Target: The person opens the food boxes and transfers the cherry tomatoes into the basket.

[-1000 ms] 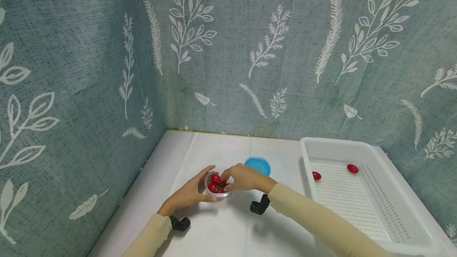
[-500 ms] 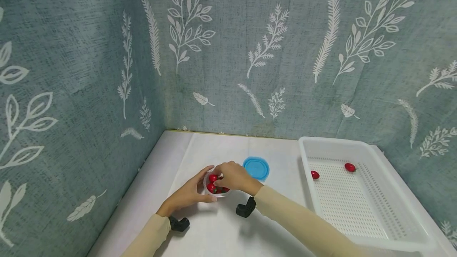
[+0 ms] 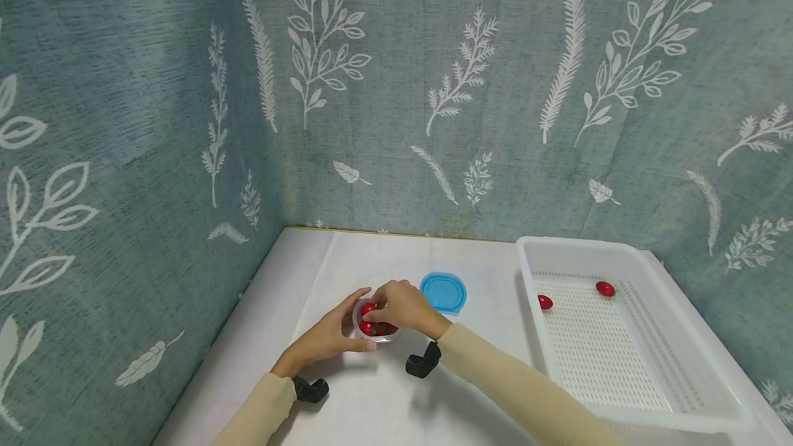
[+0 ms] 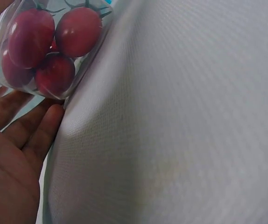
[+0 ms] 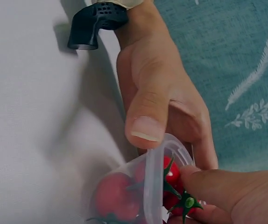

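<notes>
A small clear plastic tub (image 3: 385, 339) stands on the white table with several red cherry tomatoes (image 4: 31, 37) inside. My left hand (image 3: 325, 341) holds it from the left, thumb at the near side and fingers round the far side. In the right wrist view the left thumb (image 5: 147, 126) lies at the tub's rim. My right hand (image 3: 405, 305) reaches in over the tub from the right. Its thumb and fingers pinch a cherry tomato (image 5: 172, 171) with a green stem, at the tub's opening. The right hand covers part of the tub in the head view.
A blue lid (image 3: 443, 292) lies flat behind the right hand. At the right stands a large white perforated basket (image 3: 601, 356) holding two more tomatoes (image 3: 605, 288). Patterned blue-green cloth (image 3: 384, 102) closes off the back and left of the table.
My right hand has moved left, from the tub's right side to farther over its opening, and has barely shifted in the last half second. The left hand keeps its hold on the tub.
</notes>
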A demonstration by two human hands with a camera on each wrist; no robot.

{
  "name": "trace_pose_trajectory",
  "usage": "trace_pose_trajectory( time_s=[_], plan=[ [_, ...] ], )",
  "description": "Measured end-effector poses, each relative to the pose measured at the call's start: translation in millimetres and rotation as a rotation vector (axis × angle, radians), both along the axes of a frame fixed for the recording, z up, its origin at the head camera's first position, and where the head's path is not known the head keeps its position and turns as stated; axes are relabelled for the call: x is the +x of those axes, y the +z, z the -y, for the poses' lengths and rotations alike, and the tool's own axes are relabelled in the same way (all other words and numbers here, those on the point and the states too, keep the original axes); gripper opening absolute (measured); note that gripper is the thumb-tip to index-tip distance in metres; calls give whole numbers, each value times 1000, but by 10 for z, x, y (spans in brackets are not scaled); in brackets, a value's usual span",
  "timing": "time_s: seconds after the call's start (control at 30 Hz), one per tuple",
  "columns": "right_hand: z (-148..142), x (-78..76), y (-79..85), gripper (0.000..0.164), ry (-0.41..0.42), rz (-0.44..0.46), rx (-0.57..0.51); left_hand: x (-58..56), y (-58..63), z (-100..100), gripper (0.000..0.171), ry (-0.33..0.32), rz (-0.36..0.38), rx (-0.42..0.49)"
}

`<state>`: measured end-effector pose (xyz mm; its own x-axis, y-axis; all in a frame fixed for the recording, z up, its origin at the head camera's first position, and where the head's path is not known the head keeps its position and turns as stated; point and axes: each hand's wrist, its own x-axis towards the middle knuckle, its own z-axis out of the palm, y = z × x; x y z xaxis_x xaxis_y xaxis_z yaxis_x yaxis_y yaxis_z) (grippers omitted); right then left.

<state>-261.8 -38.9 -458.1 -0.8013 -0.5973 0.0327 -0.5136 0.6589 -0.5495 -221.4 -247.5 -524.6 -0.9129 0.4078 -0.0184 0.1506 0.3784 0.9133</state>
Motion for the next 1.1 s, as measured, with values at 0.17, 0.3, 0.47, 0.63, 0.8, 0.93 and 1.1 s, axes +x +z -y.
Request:
trace_pose_trajectory(
  time_s=[0.17, 0.3, 0.47, 0.63, 0.8, 0.93, 1.1],
  plan=[
    [26, 8, -3, 31, -9, 9, 5, 0, 4, 8, 109, -1, -4, -1],
    [33, 4, -38, 27, -36, -3, 6, 7, 5, 4, 110, 8, -5, -16],
    [4, -3, -41, 26, -27, -5, -15, 12, -8, 8, 109, 20, -3, -22],
    [-54, -4, 8, 26, 20, -44, -23, 10, -12, -11, 108, 30, 0, -25],
    [-114, -12, 75, 26, 32, -56, -46, -1, 1, -35, 109, 35, -4, -38],
    [-164, -7, 169, 24, 42, -75, -63, -6, 11, -43, 108, 47, -6, -59],
    [-251, 4, 312, 23, 29, -71, -79, -9, 3, -44, 107, 52, -4, -76]
  ],
)
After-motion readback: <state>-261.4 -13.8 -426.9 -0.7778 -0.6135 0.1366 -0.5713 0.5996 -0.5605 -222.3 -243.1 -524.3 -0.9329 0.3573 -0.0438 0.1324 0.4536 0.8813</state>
